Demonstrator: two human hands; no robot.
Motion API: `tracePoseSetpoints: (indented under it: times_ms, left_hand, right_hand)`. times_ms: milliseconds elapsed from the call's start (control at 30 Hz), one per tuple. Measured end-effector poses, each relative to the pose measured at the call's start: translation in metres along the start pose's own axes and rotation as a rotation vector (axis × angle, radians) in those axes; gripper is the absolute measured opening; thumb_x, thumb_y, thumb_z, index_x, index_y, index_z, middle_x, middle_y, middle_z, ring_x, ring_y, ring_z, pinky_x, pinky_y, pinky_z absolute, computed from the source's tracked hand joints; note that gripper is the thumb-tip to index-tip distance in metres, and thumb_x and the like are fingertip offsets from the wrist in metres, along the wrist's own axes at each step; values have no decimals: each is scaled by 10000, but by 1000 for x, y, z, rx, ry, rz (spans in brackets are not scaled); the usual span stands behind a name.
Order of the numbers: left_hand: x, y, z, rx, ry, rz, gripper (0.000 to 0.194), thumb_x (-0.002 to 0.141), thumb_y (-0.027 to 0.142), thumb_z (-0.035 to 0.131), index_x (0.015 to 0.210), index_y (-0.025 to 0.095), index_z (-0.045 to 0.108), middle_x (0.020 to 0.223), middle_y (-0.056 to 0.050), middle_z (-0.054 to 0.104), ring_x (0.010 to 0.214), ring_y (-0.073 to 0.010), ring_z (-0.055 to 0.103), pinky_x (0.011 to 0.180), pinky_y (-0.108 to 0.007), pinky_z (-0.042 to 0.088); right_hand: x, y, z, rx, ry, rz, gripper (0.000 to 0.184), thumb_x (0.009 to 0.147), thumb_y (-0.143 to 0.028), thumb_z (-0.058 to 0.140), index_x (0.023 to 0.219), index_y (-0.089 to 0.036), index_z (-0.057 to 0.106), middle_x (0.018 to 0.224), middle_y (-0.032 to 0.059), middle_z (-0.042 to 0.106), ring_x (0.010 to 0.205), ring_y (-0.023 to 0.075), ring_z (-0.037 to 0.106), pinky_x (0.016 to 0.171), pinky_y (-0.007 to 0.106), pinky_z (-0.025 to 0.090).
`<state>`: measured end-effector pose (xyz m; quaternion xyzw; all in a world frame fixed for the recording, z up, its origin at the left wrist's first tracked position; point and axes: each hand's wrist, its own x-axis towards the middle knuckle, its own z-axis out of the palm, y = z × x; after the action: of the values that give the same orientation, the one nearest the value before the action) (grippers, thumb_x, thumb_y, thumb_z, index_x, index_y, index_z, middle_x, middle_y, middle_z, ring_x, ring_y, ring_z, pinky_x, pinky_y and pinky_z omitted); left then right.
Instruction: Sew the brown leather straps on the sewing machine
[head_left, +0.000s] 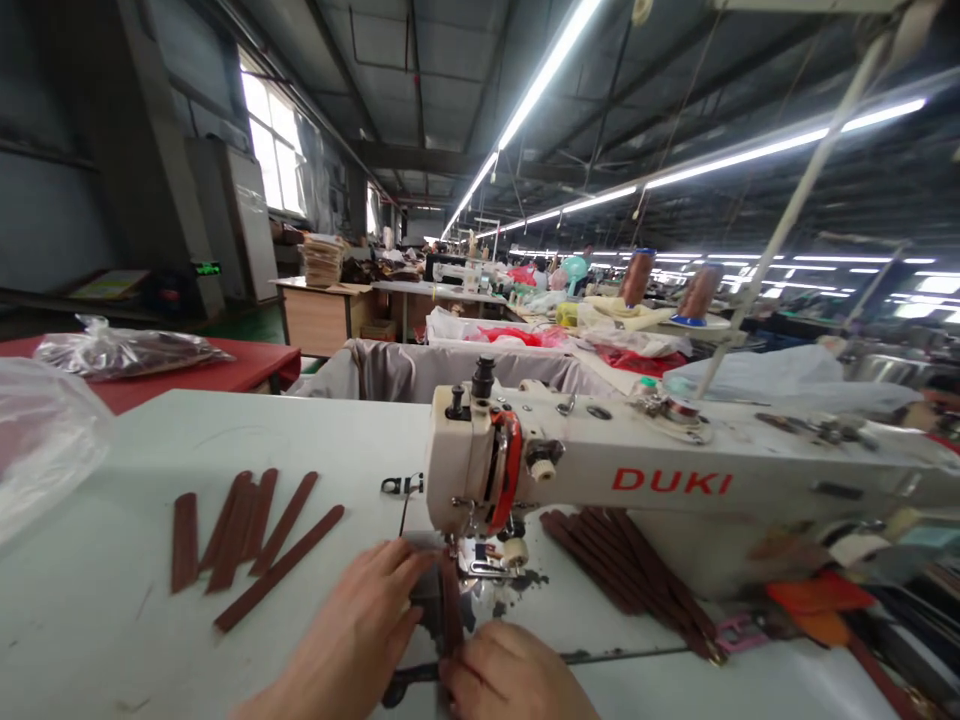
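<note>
A narrow brown leather strip [451, 610] lies under the presser foot of a white DUKI sewing machine [675, 480]. My left hand [360, 630] rests flat beside the strip on its left, fingers stretched toward the needle. My right hand [510, 675] is closed, pinching the near end of the strip. Several more brown strips [251, 540] lie loose on the white table [150, 450] to the left. Another pile of brown strips [630, 575] lies under the machine arm on the right.
A clear plastic bag [45, 440] sits at the left edge. A red table [225, 370] holds a bagged bundle [124, 350]. Thread cones [637, 275] stand behind the machine. Orange scraps and a pink buckle [739, 632] lie at right. Workstations fill the hall behind.
</note>
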<state>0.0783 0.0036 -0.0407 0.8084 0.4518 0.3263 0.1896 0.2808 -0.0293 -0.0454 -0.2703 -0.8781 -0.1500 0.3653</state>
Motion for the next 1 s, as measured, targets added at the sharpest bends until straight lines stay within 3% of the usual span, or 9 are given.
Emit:
tracePoseSetpoints:
  times_ms: [100,200,367,467,633,767,900,1000]
  left_hand:
    - [-12,-6,14,170,65,377,608,766,50,418,1336,240,507,1207,-73,640,1099,-220,616,977,-335,518]
    - [-13,-8,23,241,46,529,642,749,36,428,1369,199,470,1235,-72,641,1152,-204,599,1008,-282,498]
    - [-2,5,10,241,40,568,575,774,15,404,1328,145,489,1223,-103,648,1156,-207,598,1093,-307,419]
    - [3,11,3,266,37,566,507,794,7,392,1266,135,525,1175,-111,668,1089,-208,632,1057,-301,457]
    - [5,15,3,219,26,490,481,790,28,405,1232,155,547,1152,-109,675,1034,-194,662,958,-261,527]
    - [10,28,-5,223,50,478,448,752,19,391,1127,160,590,1068,-96,707,947,-176,698,866,-223,564]
    - [13,35,-13,290,125,507,456,742,21,403,1136,178,573,1018,-50,730,923,-140,713,880,-166,533]
    - [9,25,-9,314,126,499,478,759,50,434,1192,212,552,1087,-23,720,941,-126,714,893,-143,511]
  right_hand:
    - [-7,-1,12,-45,17,64,408,1019,-202,371,694,-198,618,572,-1,583,499,137,540,425,275,398]
    - [-16,-3,21,-4,23,194,432,1029,-232,339,690,-201,605,583,6,578,507,138,558,452,278,423]
    - [-19,-6,25,48,16,307,408,1031,-257,349,715,-217,603,608,0,593,523,145,575,453,287,420]
    - [-18,-5,24,62,14,335,393,1027,-254,360,720,-217,602,621,2,604,532,142,583,458,281,424]
    - [-22,-1,25,18,-7,257,203,939,-173,522,767,-207,622,661,0,631,564,144,593,488,262,434]
    - [-14,-1,23,1,34,238,172,922,-165,535,807,-196,659,680,6,646,595,156,599,534,253,469]
    - [2,-1,2,31,117,138,273,968,-320,481,865,-181,692,725,25,678,599,171,596,543,264,513]
    - [-2,15,-34,44,-16,296,221,952,-300,498,935,-216,702,816,23,699,685,176,640,614,260,546]
